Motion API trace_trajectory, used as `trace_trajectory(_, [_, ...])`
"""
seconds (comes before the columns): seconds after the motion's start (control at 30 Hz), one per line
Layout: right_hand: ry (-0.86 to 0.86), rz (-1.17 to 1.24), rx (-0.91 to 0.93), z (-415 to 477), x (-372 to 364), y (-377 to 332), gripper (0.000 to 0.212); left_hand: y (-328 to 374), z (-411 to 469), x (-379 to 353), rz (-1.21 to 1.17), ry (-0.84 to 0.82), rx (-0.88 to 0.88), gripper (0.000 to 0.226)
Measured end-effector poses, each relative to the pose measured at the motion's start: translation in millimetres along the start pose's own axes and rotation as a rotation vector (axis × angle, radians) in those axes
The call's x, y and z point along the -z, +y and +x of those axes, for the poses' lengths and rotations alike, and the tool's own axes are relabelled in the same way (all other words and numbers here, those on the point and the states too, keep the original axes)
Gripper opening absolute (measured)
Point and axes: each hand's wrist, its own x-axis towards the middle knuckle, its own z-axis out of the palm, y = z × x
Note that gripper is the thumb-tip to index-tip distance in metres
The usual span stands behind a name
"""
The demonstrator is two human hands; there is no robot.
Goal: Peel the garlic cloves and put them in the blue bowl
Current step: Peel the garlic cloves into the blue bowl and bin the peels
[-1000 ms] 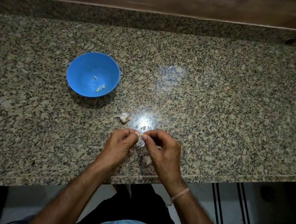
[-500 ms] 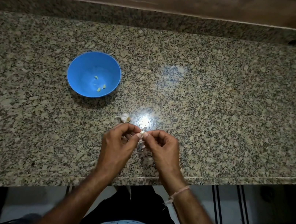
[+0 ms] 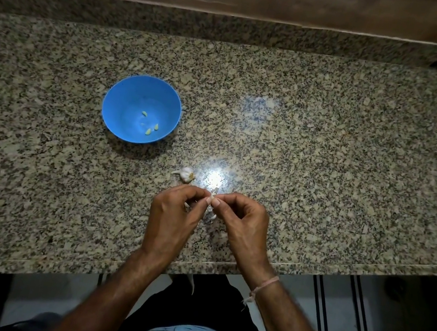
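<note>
While both hands pinch one small pale garlic clove (image 3: 213, 193) between fingertips, left hand (image 3: 176, 213) meeting right hand (image 3: 242, 223), the speckled brown granite countertop (image 3: 327, 153) carries a round blue plastic bowl (image 3: 117, 110) farther back-left of them, holding three peeled cloves (image 3: 149, 126); a partial white garlic bulb (image 3: 185, 174) lies between bowl and hands.

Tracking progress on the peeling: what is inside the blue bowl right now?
Three small peeled garlic cloves lie on the floor of the blue bowl. Nothing covers the inside; only the near inner wall is hidden by the rim.
</note>
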Motion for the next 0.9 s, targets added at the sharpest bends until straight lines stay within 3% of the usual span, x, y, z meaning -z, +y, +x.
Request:
trace_trajectory(0.7, [-0.023, -0.028, 0.072, 1.0, -3.2, 5.1, 0.014, 0.6, 0.8, -0.7, -0.109, -0.017, 0.2, 0.013])
trace_trajectory(0.9, [-0.01, -0.071, 0.085, -0.3, -5.3, 6.1, 0.011, 3.1, 1.3, -0.8, -0.028, -0.007, 0.161, 0.003])
